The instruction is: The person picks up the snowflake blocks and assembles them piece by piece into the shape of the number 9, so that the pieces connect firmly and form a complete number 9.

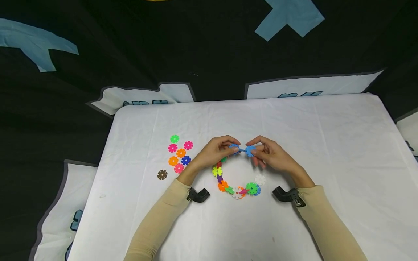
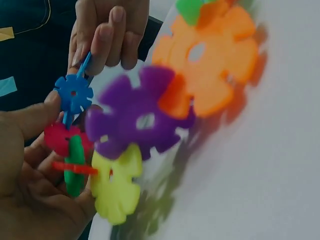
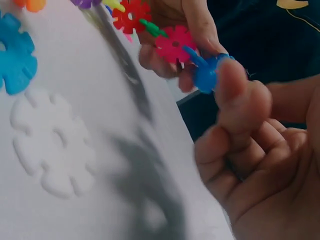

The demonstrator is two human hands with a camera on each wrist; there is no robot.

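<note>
A curved chain of notched plastic flower discs, among them an orange disc [image 1: 223, 186] and a yellow disc [image 1: 217, 171], runs from the white table up to my hands. My left hand [image 1: 212, 152] pinches its upper end at a blue disc [image 2: 74, 93], with a pink disc [image 3: 176, 44] and a green disc [image 2: 74, 167] beside the fingers. Facing it, my right hand [image 1: 272, 156] pinches another blue disc [image 1: 250, 150] between thumb and finger. A blue piece seen edge-on bridges the two. The chain's lower end has a green disc [image 1: 252, 188].
Several loose discs lie left of the chain, including a brown disc [image 1: 162, 174] and a dark blue disc [image 1: 186, 160]. A white disc [image 1: 260, 179] rests near the chain's lower end. Dark cloth [image 1: 209, 50] hangs behind the table [image 1: 343, 152].
</note>
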